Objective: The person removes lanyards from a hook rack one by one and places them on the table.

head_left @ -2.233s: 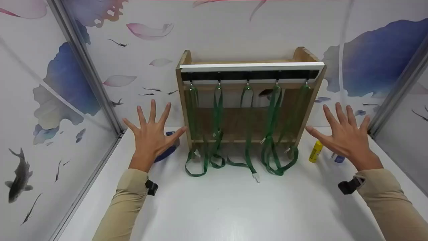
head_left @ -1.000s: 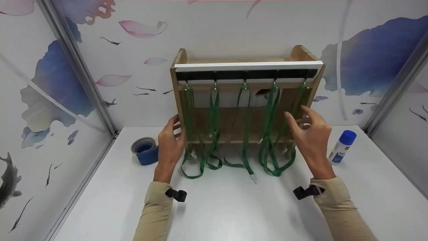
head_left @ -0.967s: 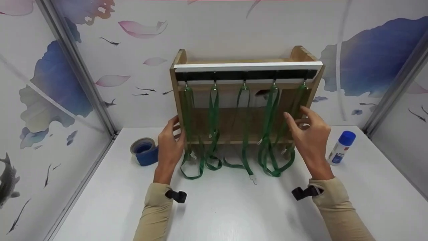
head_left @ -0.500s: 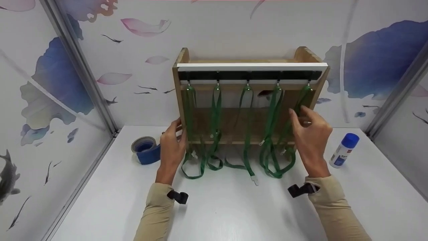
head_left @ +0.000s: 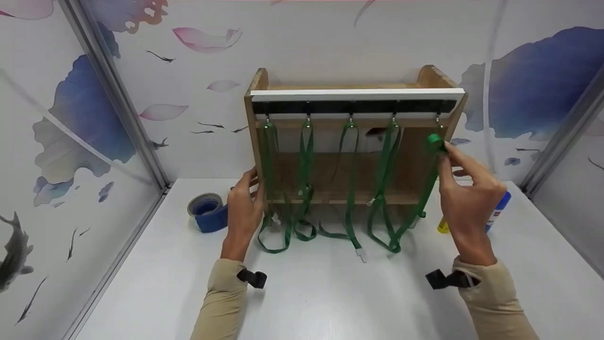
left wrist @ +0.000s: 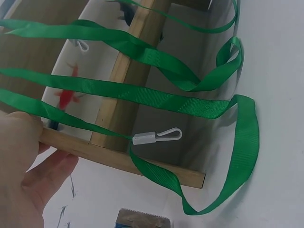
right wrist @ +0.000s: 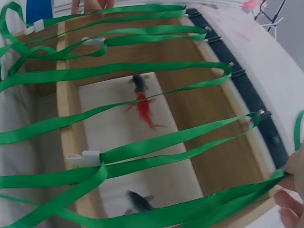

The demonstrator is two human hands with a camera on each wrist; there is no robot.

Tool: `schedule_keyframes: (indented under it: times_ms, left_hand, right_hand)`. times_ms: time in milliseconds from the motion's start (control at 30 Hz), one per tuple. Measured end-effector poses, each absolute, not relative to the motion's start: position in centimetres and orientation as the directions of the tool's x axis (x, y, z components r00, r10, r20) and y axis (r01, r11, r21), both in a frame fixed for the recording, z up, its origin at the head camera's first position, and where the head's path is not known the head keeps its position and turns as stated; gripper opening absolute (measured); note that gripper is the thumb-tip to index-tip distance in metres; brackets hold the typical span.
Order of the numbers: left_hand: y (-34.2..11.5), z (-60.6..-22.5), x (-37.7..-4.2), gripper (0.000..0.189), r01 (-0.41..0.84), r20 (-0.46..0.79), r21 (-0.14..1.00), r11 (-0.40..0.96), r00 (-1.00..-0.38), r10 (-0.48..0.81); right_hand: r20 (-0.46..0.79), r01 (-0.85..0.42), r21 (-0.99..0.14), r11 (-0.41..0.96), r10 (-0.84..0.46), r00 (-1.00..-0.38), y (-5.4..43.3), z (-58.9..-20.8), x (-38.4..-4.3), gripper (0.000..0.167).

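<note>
A wooden rack [head_left: 251,113] stands against the back wall, with several green lanyards [head_left: 306,156] hanging from hooks on its black strip [head_left: 351,106]. My right hand [head_left: 472,200] pinches the rightmost lanyard [head_left: 428,186] near its top, where a small loop sticks up above the fingers. Whether that lanyard is still on its hook, I cannot tell. My left hand [head_left: 244,210] holds the rack's left side panel, fingers behind its edge in the left wrist view. Close to that panel hangs a white plastic clip [left wrist: 145,138] on the leftmost lanyard.
Left of the rack sits a roll of blue tape [head_left: 210,217] on the white table [head_left: 330,302]. Behind my right hand are a blue-capped bottle [head_left: 498,210] and a yellow tube [head_left: 442,226], both partly hidden. Printed walls enclose the table.
Both hands, earlier spread in the air, came to the rack. My right hand has since drawn the rightmost lanyard outward to the right, while the left hand stays on the side panel.
</note>
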State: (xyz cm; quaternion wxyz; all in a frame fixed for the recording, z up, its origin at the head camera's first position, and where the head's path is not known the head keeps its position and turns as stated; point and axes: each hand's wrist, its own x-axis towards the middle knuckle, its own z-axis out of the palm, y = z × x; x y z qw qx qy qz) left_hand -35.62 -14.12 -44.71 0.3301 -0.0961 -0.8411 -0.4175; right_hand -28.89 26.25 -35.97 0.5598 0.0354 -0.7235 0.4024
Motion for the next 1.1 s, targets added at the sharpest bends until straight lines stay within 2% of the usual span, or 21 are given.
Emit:
schedule_keyframes:
  times_ms: [167, 400, 533, 867, 1100]
  left_hand:
    - [-14.1, -44.7, -35.6, 0.040, 0.440, 0.632, 0.644, 0.626, -0.767, -0.112]
    - [-14.2, -44.7, -35.6, 0.039, 0.448, 0.641, 0.641, 0.623, -0.759, -0.112]
    - [-14.3, -44.7, -35.6, 0.038, 0.452, 0.635, 0.647, 0.614, -0.766, -0.105]
    - [-14.4, -44.6, -35.5, 0.038, 0.462, 0.643, 0.648, 0.606, -0.758, -0.110]
    - [-14.3, -44.6, -35.4, 0.040, 0.444, 0.625, 0.664, 0.601, -0.771, -0.120]
  right_hand:
    - [0.872, -0.564, -0.472, 0.677, 0.264, -0.412, 27.1, -36.7, -27.3, 0.031]
    - [0.768, -0.519, -0.530, 0.670, 0.121, -0.628, 28.5, -37.2, -26.6, 0.029]
    - [0.695, -0.463, -0.574, 0.675, 0.102, -0.712, 29.0, -37.1, -26.4, 0.025]
    - [0.645, -0.479, -0.632, 0.610, 0.070, -0.761, 29.1, -36.7, -25.7, 0.027]
    - [0.490, -0.411, -0.742, 0.530, 0.010, -0.872, 30.4, -37.4, -24.6, 0.031]
